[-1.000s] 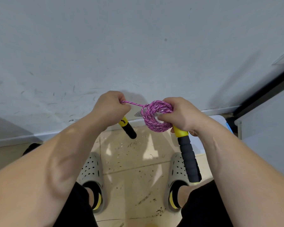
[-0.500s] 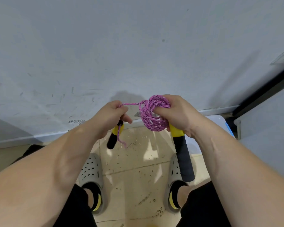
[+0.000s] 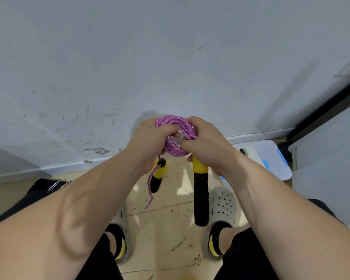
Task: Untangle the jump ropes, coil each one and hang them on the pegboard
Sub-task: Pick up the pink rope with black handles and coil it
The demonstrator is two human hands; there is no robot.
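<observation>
A pink braided jump rope is wound into a tight coil, held up between both hands in front of a grey wall. My left hand grips the coil's left side, its thumb poking into the centre hole. My right hand grips the right side of the coil together with the top of one handle. That handle, yellow above and black foam below, hangs straight down from my right hand. The other yellow and black handle dangles under my left hand, with a loose pink rope end trailing beside it.
The grey wall rises close ahead over a white skirting board. On the floor at the right lies a clear plastic box lid, next to a white cabinet. Grey clogs stand on the speckled tile floor. A dark object lies left.
My left hand has moved right from pulling a rope strand to gripping the coil itself. The short handle now hangs below it. The coil has risen slightly.
</observation>
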